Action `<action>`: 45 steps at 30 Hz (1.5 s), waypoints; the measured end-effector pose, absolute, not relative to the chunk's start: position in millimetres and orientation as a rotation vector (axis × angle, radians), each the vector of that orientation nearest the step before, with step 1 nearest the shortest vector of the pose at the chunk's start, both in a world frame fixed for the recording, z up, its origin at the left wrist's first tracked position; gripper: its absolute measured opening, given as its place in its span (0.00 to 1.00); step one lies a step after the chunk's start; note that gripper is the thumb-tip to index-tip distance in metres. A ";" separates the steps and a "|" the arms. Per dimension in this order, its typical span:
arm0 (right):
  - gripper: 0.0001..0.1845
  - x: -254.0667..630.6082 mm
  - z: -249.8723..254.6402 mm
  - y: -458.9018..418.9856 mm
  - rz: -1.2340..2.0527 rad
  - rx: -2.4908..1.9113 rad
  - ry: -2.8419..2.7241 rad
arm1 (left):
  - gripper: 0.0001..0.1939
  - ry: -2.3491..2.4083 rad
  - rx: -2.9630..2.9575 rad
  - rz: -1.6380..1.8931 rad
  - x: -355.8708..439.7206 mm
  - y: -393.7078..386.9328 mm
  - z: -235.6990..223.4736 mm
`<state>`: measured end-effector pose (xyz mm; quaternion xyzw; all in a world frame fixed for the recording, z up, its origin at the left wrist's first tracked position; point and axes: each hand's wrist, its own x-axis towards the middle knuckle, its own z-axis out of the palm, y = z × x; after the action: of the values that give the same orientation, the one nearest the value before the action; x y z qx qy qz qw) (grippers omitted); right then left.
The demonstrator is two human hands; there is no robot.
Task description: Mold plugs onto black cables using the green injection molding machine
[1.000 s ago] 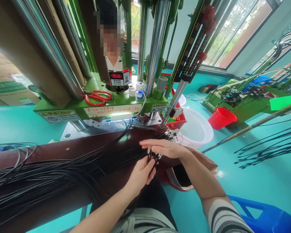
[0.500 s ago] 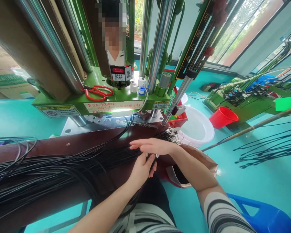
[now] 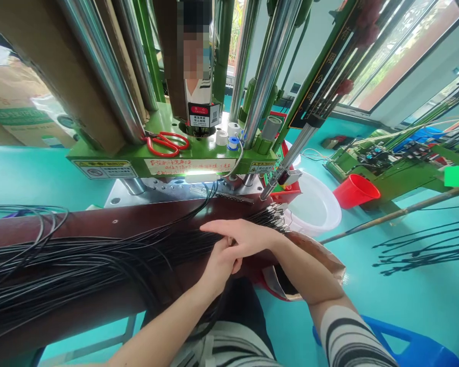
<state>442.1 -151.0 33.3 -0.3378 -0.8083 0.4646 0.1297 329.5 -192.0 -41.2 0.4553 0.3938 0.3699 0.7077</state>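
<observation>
On my feed the left hand [image 3: 220, 265] is curled shut at the near edge of the black cable bundle [image 3: 99, 260], its fingers tucked in; a small metal tip [image 3: 230, 241] shows between the two hands, but the rest of the grip is covered, so I cannot tell how many cables it has hold of. The right hand [image 3: 245, 237] lies nearly flat over it, fingers stretched out and open, holding nothing I can make out; I judge it is placed there to steady or part the strands. The bundle runs across the dark brown tabletop [image 3: 76, 225] as a long sheaf of thin, glossy, rubbery-looking lines, with loose loops spilling off to the left; the tabletop seems to take their weight, leaving the ends free for the hands. The crimped metal ends [image 3: 275, 216] bunch together at the right, just past the fingertips, probably kept aligned so they stay easy to reach. Above, red-handled scissors [image 3: 166, 143] and tape rolls [image 3: 222, 137] sit within reach on the green moulding machine bed [image 3: 137, 158]; a brown paper bag [image 3: 313, 252] gapes just under the right forearm; a white plastic basin [image 3: 313, 204] and a red bucket [image 3: 355, 191] stand farther out on the teal floor [image 3: 42, 173].
</observation>
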 end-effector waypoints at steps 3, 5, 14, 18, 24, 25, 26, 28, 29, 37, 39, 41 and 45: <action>0.31 444.1 32.8 -139.4 1.545 -0.807 -2.283 | 0.15 0.781 0.946 0.834 325.1 -187.9 -37.0; 0.25 450.9 24.3 -126.9 1.446 -0.898 -2.134 | 0.14 0.728 0.818 0.804 320.1 -183.3 -32.7; 0.19 479.0 -21.4 -100.4 0.303 -2.097 -2.228 | 0.18 0.746 0.627 0.912 305.9 -172.2 -37.6; 0.12 486.1 -5.5 -110.9 0.472 -2.096 -2.245 | 0.17 0.801 0.657 0.941 305.6 -172.9 -43.2; 0.14 500.4 -5.2 -169.7 1.010 -1.972 -1.891 | 0.19 0.811 0.721 0.896 308.3 -178.2 -43.3; 0.18 499.1 -11.6 -183.0 1.194 -1.863 -1.678 | 0.19 0.814 0.742 0.870 310.4 -179.5 -43.0; 0.22 496.5 -18.7 -195.6 1.351 -1.712 -1.441 | 0.19 0.820 0.767 0.840 313.2 -180.7 -42.6; 0.26 488.6 -32.1 -216.1 1.498 -1.414 -1.034 | 0.18 0.846 0.826 0.777 320.2 -182.6 -42.3; 0.26 484.1 -37.5 -223.3 1.496 -1.318 -0.912 | 0.17 0.858 0.861 0.753 324.2 -183.3 -42.6; 0.25 472.1 -51.8 -232.0 1.367 -1.140 -0.657 | 0.11 0.892 1.114 0.695 347.9 -185.7 -46.4; 0.26 472.9 -53.9 -232.9 1.350 -1.148 -0.673 | 0.10 0.897 1.144 0.666 348.4 -185.1 -45.5; 0.27 472.0 -55.4 -235.0 1.310 -1.179 -0.717 | 0.10 0.899 1.161 0.637 347.9 -184.3 -44.6; 0.30 465.7 -54.4 -238.6 1.167 -1.315 -0.826 | 0.11 0.924 1.176 0.627 346.6 -183.6 -44.2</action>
<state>465.7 -238.6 -54.4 -0.5591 -0.3511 0.4959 0.5642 346.6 -183.6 -44.2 0.5257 0.4129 0.2802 0.6890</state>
